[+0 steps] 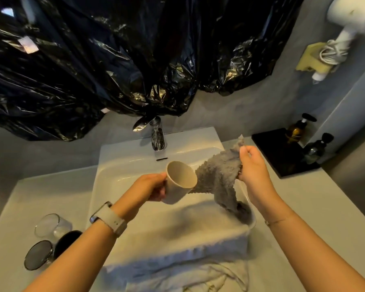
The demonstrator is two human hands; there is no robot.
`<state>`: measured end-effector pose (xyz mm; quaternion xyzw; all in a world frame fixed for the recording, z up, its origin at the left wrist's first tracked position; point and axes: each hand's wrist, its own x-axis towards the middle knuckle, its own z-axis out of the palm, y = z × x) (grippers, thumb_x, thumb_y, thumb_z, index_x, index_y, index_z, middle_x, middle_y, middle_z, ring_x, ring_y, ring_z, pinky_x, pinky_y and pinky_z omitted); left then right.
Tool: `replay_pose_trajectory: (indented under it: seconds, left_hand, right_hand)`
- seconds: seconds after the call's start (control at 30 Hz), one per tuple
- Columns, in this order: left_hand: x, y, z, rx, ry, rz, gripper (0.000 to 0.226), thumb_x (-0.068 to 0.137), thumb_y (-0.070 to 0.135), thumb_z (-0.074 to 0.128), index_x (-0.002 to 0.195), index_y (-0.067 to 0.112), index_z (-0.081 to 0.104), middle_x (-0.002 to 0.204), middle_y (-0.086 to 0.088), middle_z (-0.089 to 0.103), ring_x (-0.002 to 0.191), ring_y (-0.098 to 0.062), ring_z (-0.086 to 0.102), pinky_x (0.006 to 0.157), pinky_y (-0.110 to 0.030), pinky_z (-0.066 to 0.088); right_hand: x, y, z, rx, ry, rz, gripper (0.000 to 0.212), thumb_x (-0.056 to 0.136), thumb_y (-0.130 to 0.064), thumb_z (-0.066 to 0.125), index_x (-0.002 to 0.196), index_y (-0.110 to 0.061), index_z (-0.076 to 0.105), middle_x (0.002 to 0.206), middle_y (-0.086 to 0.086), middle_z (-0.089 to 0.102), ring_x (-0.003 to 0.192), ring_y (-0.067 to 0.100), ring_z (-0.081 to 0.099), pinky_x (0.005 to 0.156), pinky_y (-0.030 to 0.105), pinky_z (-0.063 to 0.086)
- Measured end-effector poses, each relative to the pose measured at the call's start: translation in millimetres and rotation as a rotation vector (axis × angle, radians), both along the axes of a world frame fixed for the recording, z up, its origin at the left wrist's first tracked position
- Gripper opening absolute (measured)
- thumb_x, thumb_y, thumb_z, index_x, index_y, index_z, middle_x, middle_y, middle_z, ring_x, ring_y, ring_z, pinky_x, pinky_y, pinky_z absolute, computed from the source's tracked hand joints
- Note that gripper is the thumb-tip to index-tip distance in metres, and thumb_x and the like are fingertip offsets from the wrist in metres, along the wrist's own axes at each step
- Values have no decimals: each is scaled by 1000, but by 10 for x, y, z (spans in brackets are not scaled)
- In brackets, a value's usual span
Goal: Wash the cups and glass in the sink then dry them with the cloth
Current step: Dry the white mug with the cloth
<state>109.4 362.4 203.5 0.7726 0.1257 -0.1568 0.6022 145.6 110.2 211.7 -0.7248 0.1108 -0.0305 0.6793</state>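
My left hand (pixel 154 186) grips a cream cup (pixel 180 180) over the white sink (pixel 118 163), tilted with its mouth facing up and toward me. My right hand (pixel 252 165) pinches a grey fluffy cloth (pixel 218 175) that hangs beside the cup, touching its right side and trailing down to the sink's right edge. On the counter at the lower left stand a clear glass (pixel 52 225), a dark cup (pixel 66 242) and a smoky glass (pixel 38 255), partly hidden by my left forearm.
The chrome tap (pixel 157 137) stands behind the basin, no water running. A white towel (pixel 177 239) drapes over the sink's front edge. A black tray (pixel 280 152) with two dark bottles sits at the right. Black plastic sheeting (pixel 114 60) covers the wall above.
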Motion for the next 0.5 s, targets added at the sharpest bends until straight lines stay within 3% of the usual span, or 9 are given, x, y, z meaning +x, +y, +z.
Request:
replay_pose_trajectory:
  seconds: [0.1,0.2,0.27,0.37,0.43,0.5]
  left_hand:
    - [-21,54,-11,-230,245,34,45,103,35,46,61,20,40,63,0,54,65,-16,59,70,-29,48]
    - [14,47,-41,-271,332,60,46,102,34,48,60,21,38,62,0,54,65,-16,59,68,-27,48]
    - [45,42,-32,-275,351,64,46,102,34,48,59,21,37,61,1,53,64,-15,58,68,-27,48]
    - [79,70,-6,-287,351,64,47,102,33,47,58,21,38,61,1,53,61,-14,56,68,-27,48]
    - [96,91,26,-266,338,62,47,102,34,47,58,21,38,61,1,53,61,-14,55,69,-28,47]
    - [109,102,61,-248,318,62,46,103,32,47,59,20,38,60,0,53,62,-15,53,69,-28,46]
  right_hand:
    - [35,116,309,212,-32,82,25,105,-31,35,98,-16,53,95,6,65,86,13,65,74,33,57]
    - [-55,297,525,338,-85,256,25,105,-28,34,94,-14,51,88,2,63,85,10,63,79,30,54]
    - [-152,417,488,301,-74,394,24,104,-30,34,93,-16,50,86,-3,62,84,6,60,80,29,50]
    - [-335,518,297,63,-54,586,21,102,-29,37,93,-17,53,83,-20,61,75,-6,53,74,15,44]
    - [-405,531,113,-6,-54,673,21,101,-24,41,102,-13,59,108,-18,60,90,-9,56,73,14,47]
    - [-417,542,-52,-79,-65,718,19,99,-24,48,103,-13,63,130,-16,52,114,-5,51,87,15,47]
